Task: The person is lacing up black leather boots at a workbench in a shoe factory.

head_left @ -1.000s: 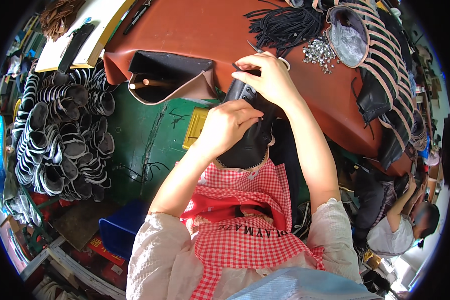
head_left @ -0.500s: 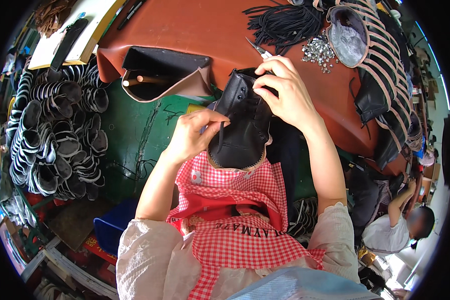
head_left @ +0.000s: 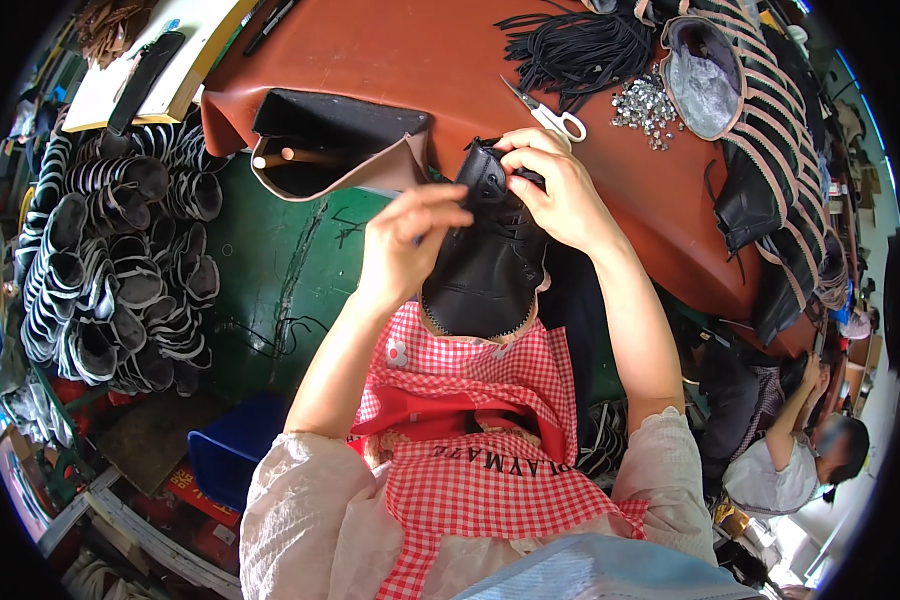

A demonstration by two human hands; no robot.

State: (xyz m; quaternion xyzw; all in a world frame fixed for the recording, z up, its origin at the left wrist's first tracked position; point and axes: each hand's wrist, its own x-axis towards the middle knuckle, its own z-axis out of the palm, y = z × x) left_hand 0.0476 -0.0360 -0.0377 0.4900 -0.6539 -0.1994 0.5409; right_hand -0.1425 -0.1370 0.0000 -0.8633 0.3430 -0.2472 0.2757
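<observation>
You have the reddish-brown surface (head_left: 420, 60) across the top of the frame, its near edge draping toward you. Below, your checked apron (head_left: 470, 510) covers your lap and seems to serve as a soft rest. At the left of the frame, the stacked uppers (head_left: 120, 270) are nested into one another, likely to save room; at the right, the overlapping row (head_left: 770, 160) looks fanned for easy picking.

The black upper (head_left: 480, 285) is at the centre of the frame, its rounded end against your apron and its eyelet end toward the surface, probably so the eyelets face you. The dark pouch (head_left: 350, 115) sits at the surface's edge, gaping your way, with two wooden handles (head_left: 292, 156) inside. The bundle of black laces (head_left: 575, 50) lies at the upper right, seemingly within reach.

Your right hand (head_left: 550, 185) is bent around the top edge of the upper, thumb and fingers gripping it, which appears to steady it. Your left hand (head_left: 415, 235) is blurred, fingers half curled beside the eyelets; you cannot tell whether it pinches anything.

The scissors (head_left: 550, 118) lie just beyond your right hand, white loops nearby, next to the small shiny pieces (head_left: 647, 112), heaped together perhaps to prevent scattering.
</observation>
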